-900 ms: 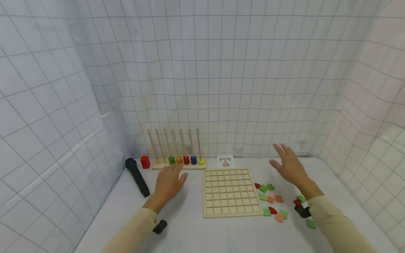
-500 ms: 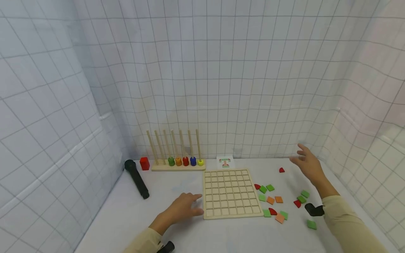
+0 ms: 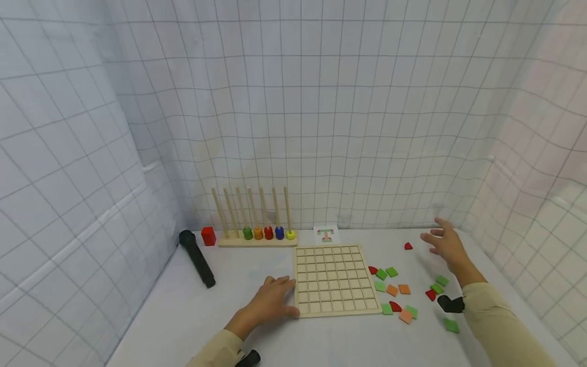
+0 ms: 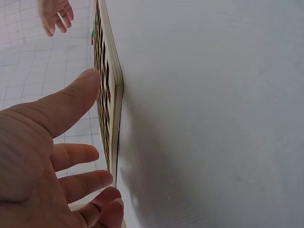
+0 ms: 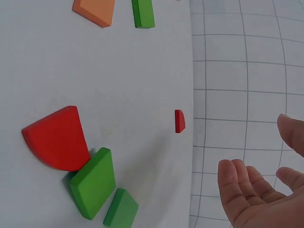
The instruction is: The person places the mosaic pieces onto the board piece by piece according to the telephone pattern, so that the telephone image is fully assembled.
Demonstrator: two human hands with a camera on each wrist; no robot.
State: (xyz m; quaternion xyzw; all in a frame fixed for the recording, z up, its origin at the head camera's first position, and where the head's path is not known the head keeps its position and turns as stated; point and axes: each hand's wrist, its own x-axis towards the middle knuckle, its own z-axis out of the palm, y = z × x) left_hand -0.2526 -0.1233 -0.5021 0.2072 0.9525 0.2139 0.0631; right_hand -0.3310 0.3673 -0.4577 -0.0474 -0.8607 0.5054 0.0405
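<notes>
A square wooden grid board (image 3: 337, 280) lies in the middle of the table. My left hand (image 3: 270, 302) is at its left edge, thumb near the front corner and fingers spread along the side. In the left wrist view the left hand's fingers (image 4: 78, 185) reach close to the board's rim (image 4: 114, 99), with nothing in their grasp. My right hand (image 3: 449, 250) hovers over the far right of the table, fingers loosely bent and holding nothing. Below it lie a red quarter-round piece (image 5: 61, 140) and a green square piece (image 5: 95, 185); a smaller-looking red piece (image 3: 408, 246) lies to its left.
More green, orange and red flat pieces (image 3: 392, 290) lie scattered right of the board. Behind it is a pattern card (image 3: 326, 235). At the back left stand a peg rack (image 3: 259, 243) with coloured beads and a red block (image 3: 208, 236); a black microphone (image 3: 197, 259) lies nearby.
My left hand has come from near the peg rack forward and right to the board's left edge. My right hand has shifted right, revealing a red piece. The board stays in place.
</notes>
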